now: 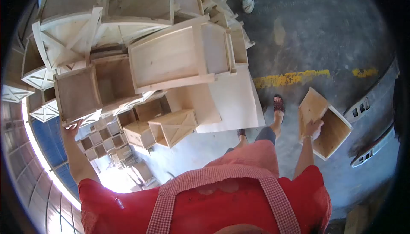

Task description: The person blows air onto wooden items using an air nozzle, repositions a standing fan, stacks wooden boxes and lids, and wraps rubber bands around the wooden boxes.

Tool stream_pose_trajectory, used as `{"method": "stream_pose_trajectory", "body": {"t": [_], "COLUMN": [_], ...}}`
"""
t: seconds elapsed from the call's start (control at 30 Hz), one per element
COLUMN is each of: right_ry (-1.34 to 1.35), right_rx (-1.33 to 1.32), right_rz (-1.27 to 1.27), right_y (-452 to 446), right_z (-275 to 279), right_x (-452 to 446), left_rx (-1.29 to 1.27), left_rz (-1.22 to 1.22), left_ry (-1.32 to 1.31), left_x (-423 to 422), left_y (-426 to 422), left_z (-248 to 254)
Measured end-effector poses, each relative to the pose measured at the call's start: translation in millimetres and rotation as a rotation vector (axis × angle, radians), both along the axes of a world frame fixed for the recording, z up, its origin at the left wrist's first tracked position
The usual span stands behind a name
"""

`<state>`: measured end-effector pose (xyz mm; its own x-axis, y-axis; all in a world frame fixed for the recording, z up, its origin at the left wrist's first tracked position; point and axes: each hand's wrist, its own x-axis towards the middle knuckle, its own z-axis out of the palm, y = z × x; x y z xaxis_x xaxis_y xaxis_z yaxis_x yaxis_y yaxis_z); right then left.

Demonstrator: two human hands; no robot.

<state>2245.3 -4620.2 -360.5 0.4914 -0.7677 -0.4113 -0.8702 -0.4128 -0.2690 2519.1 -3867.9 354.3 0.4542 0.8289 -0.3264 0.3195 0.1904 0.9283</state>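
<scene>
A dark, scuffed concrete floor (299, 33) bore two stretches of yellow paint (292, 78). On my feed, wooden crates (166, 57) were piled at the upper left, too many overlapping for me to count. Two smaller crates (173, 127) sat side by side below them. At the far right I counted two pale slotted parts (361, 109); at the top, one shoe (247, 1) of another person. A small mark on one crate and faint lettering on the red shirt (213, 208) were too blurred to read.

The right arm reached outward, and the right hand (314, 129) gripped one wall of an open wooden box (335, 133), held tilted well apart from the pile. The left arm stretched forward, the left hand (73, 128) at the lower edge of a brown-sided crate (77, 92); I couldn't tell how tightly its fingers closed.
</scene>
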Motion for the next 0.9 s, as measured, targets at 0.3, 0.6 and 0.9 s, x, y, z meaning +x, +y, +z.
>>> {"method": "stream_pose_trajectory", "body": {"t": [0.3,0.6,0.9], "right_ry": [0.197,-0.799,-0.73], "right_rx": [0.182,0.665,0.039], "right_rz": [0.113,0.64,1.035], "right_y": [12,152,304], "right_z": [-10,129,271], "right_x": [42,209,286], "left_rx": [0.19,-0.16,-0.012], "left_rz": [-0.043,0.06,-0.341], "left_ry": [-0.037,-0.129,-0.139], "left_x": [-4,-12,-3], "left_y": [6,14,92], "left_z": [-6,1,-21]}}
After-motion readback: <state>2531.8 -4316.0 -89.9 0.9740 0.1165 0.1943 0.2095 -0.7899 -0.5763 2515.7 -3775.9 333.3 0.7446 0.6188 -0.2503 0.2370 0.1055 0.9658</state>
